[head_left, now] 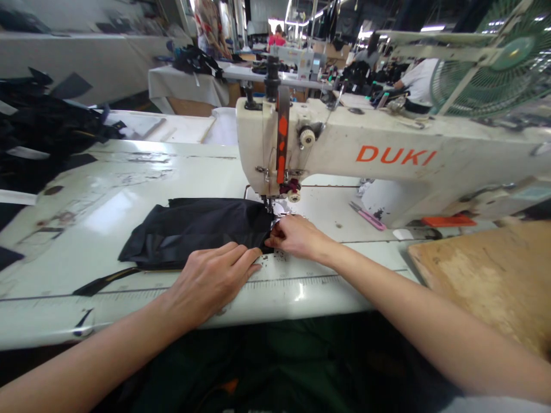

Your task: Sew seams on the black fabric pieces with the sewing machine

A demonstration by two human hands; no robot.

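Note:
A black fabric piece (pixel 193 226) lies on the pale sewing table, its right end under the needle area (pixel 269 203) of a white DUKI sewing machine (pixel 340 143). My left hand (pixel 219 275) rests on the front edge of the fabric, fingers together and pressing it down. Just right of the needle, my right hand (pixel 295 236) pinches the fabric's right edge between thumb and fingers. A narrow black strip (pixel 105 281) trails from the fabric's lower left corner.
Dark fabric pieces (pixel 47 132) are piled at the left. Pink-handled snips (pixel 368 217) lie under the machine arm, near an orange object (pixel 448 221). A wooden board (pixel 486 275) stands at right. Behind are a green fan (pixel 512 54) and other people at work.

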